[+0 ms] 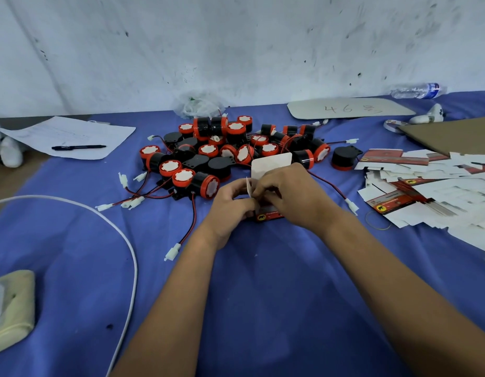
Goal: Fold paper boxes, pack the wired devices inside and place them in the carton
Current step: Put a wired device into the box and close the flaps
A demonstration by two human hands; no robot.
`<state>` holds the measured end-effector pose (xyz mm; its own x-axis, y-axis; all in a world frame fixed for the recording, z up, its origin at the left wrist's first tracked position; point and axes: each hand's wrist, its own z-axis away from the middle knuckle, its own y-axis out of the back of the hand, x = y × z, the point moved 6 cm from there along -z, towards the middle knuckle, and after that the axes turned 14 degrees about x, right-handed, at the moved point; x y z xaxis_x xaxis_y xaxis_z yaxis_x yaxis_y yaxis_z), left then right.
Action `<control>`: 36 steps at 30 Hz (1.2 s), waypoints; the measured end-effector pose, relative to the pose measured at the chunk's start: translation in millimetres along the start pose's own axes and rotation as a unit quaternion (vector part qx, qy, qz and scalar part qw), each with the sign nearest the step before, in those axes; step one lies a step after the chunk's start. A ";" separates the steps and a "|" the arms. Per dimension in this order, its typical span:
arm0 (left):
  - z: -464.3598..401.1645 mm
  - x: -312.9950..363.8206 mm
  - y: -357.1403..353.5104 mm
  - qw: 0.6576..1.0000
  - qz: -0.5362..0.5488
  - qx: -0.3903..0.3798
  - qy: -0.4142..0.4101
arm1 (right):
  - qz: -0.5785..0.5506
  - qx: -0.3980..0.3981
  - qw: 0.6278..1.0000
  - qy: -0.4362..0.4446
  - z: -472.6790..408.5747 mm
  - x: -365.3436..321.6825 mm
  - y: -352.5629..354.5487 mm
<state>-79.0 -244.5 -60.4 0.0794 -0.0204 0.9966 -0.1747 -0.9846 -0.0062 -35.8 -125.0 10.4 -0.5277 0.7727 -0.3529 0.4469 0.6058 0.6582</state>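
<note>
- Paper box (pixel 271 165), white inside with a red printed panel at its near edge, is held partly folded at the middle of the blue-covered surface (pixel 263 281), one white flap standing upright behind the hands.
- Left hand (pixel 230 208) is curled on the box's left side, its fingers (pixel 240 187) pinching a small side flap.
- Right hand (pixel 293 197) is closed over the box's right side, fingers curled round the flap edge.
- Wired devices (pixel 222 151), black and red with white connectors, are heaped just behind the box.
- Flat box blanks (pixel 426 186) are spread at the right, beside a brown carton flap (pixel 453 134).
- Pen (pixel 78 147) is laid on a paper sheet (pixel 67 137) at far left.
</note>
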 end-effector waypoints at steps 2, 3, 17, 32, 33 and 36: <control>1.5 1.4 -1.0 1.000 -0.003 0.002 -0.003 | -0.002 0.011 1.000 -0.020 3.9 1.0 -1.2; 2.3 1.9 -1.5 1.000 -0.004 0.002 -0.003 | -0.005 0.017 0.999 -0.030 5.6 1.9 -1.4; 3.8 4.1 -1.4 1.000 -0.024 0.011 -0.012 | -0.003 0.039 0.996 -0.086 1.9 9.8 -2.9; 2.0 2.6 -12.8 0.988 -0.060 0.116 -0.083 | 0.097 -0.060 0.983 -0.143 -8.4 18.1 -4.5; 2.5 2.9 -14.2 0.987 -0.057 0.128 -0.084 | 0.098 -0.066 0.982 -0.148 -8.8 18.1 -4.5; 3.0 4.2 -17.4 0.979 -0.076 0.158 -0.100 | 0.106 -0.075 0.978 -0.164 -8.8 18.0 -5.3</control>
<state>-72.7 -227.9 -56.4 0.2777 0.1274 0.9522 0.1632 -0.9830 0.0839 -54.0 -115.9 6.4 -0.1639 0.9123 -0.3752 0.3973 0.4092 0.8214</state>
